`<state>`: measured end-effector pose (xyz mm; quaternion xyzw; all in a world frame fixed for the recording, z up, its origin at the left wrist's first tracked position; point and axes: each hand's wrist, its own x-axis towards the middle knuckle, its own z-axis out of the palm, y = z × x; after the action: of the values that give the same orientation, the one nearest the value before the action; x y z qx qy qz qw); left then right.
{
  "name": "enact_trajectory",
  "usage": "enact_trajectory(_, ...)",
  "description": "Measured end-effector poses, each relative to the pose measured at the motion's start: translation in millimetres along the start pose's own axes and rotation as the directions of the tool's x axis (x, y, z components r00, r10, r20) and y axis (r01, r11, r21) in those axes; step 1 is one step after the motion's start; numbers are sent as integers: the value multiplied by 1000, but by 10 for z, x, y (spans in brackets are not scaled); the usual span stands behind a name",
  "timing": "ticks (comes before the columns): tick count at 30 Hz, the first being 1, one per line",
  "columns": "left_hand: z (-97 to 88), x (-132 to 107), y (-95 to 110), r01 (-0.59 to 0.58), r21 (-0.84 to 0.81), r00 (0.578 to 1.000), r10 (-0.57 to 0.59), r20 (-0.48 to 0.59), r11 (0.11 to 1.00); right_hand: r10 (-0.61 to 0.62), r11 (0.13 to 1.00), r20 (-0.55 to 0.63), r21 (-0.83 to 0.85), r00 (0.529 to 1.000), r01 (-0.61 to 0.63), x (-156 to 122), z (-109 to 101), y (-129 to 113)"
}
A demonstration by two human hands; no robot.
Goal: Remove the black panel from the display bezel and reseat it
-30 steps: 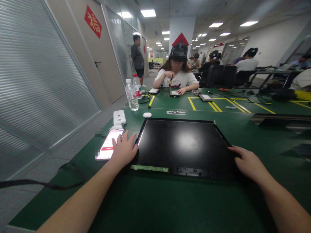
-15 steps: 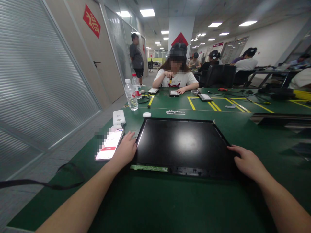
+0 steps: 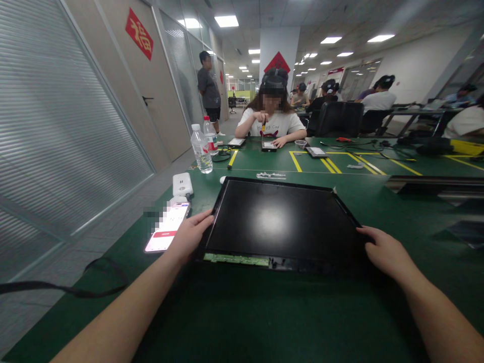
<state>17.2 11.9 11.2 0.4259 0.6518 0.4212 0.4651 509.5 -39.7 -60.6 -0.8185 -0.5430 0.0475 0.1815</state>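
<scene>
In front of me is a flat black display panel (image 3: 280, 217) with a thin frame and a glossy light reflection. A green circuit strip (image 3: 236, 259) runs along the left part of its near edge. My left hand (image 3: 192, 232) grips the panel's left edge, thumb on top and the other fingers partly hidden. At the right edge, my right hand (image 3: 383, 249) holds the frame, its fingertips at the rim. The panel's left side looks raised from the green table; how far the right side is lifted I cannot tell.
Left of the panel lie a lit phone (image 3: 166, 229) and a white power bank (image 3: 182, 184). Two water bottles (image 3: 201, 151) stand behind them. Across the table a co-worker (image 3: 270, 116) works on a small drive (image 3: 268, 146). Dark metal strips (image 3: 434, 186) lie at right.
The panel's left side has risen and tilted, now partly covering the small white case behind it. My left hand has gone from resting beside the edge to gripping it.
</scene>
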Motion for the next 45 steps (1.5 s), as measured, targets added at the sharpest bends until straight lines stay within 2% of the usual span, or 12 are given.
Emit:
enact_trajectory(2,55,-63,51,123,-163,992,-123,5,979,5,1000,-12,7,1000,-5,3,8,23)
enact_trajectory(5,102,-104,88,200,-274,978,-207,4,941,-3,1000,-44,22,999,4,9,30,65)
enact_trajectory(13,129,-26,-10,236,-410,972,-218,90,881,7,1000,-9,17,1000,-7,5,19,47)
enact_trajectory(18,110,-1,-50,259,-375,965,-229,125,890,-6,999,-32,38,999,7,6,23,63)
enact_trajectory(23,81,-14,-54,196,-321,977,-156,144,927,2,998,-36,56,999,0,10,33,85)
enact_trajectory(27,68,-23,-26,226,-276,967,-183,176,934,-16,997,-46,68,999,19,15,23,89)
enact_trajectory(30,68,-39,7,207,-247,970,-166,175,947,-27,997,-42,71,999,30,18,18,99)
enact_trajectory(34,95,-81,64,210,-291,973,-169,157,934,-39,997,-47,72,998,42,14,5,102)
enact_trajectory(38,120,-121,112,229,-320,968,-181,173,919,1,998,-14,67,1000,0,-1,-24,67)
enact_trajectory(45,96,-141,156,230,-265,971,-202,126,937,6,998,-17,58,1000,-5,-11,-25,25)
